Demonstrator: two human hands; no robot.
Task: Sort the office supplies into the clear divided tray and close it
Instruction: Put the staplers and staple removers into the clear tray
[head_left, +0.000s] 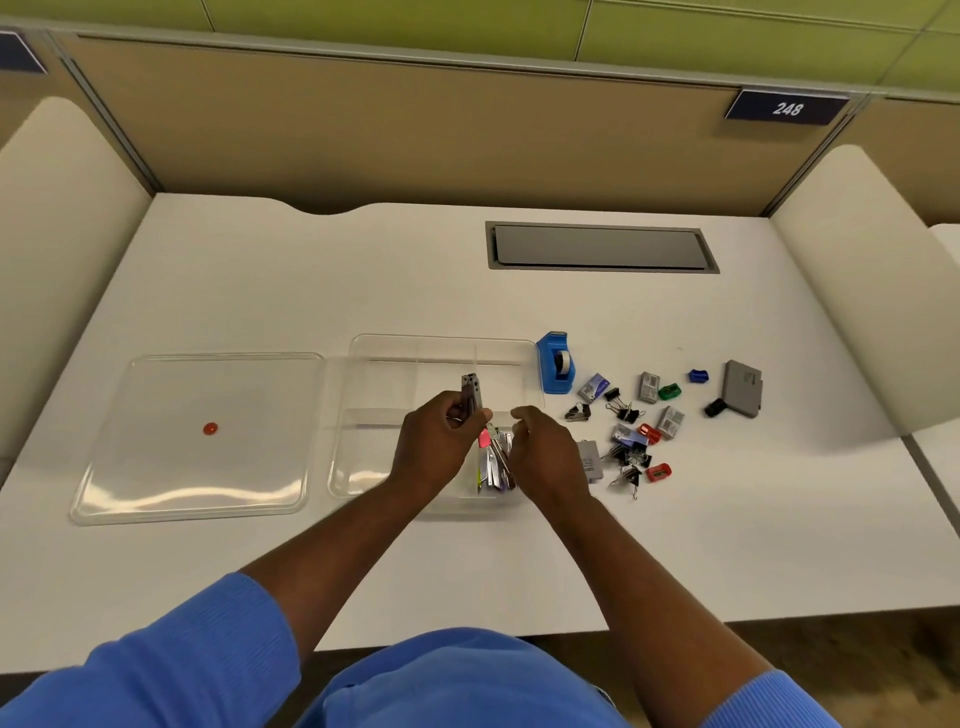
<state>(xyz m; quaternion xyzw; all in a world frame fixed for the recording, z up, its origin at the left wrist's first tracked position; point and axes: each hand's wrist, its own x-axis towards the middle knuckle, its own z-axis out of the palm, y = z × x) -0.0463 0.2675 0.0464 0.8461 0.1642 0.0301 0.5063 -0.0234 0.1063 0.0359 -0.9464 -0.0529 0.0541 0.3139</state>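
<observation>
Readable text: plate (787, 108) on the partition is showing "248"; print on the staple boxes (649, 387) is too small to read. Left hand (441, 441) is gripping a grey metal tool (471, 392), one end sticking up past the fingers, over the middle of the clear tray (441, 344). Right hand (545, 457) is hovering just beside it over the tray's near right compartment, fingers curled; cannot tell whether it is pinching anything. That compartment is holding a bunch of slim items (493, 465), one pink-tipped, lying lengthwise. Lid (197, 467) is lying flat on the counter (260, 291) just left of the tray, a red dot (210, 428) showing on it. Right of the tray, loose on the counter, are lying a blue tape dispenser (557, 364), binder clips (623, 413), small coloured sharpeners (658, 472) and a grey box (743, 387)
</observation>
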